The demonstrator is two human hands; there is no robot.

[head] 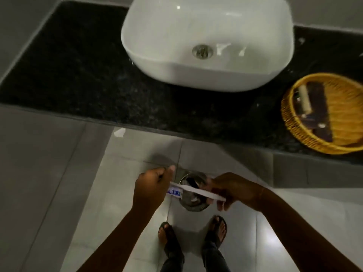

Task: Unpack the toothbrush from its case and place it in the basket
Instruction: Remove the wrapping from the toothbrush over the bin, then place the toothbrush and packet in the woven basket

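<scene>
Both bare forearms reach forward and inward from the lower corners of the view, the hands close together at waist height. The left hand (151, 186) is curled into a loose fist, knuckles up, thumb extended forward. The right hand (231, 190) is palm-down, fingers curled and pinching, wrist slightly bent. Two sandalled feet stand below.

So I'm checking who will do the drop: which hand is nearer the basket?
Right. The right hand is below-left of the basket; the left hand is farther left, at the toothbrush case's other end.
</scene>
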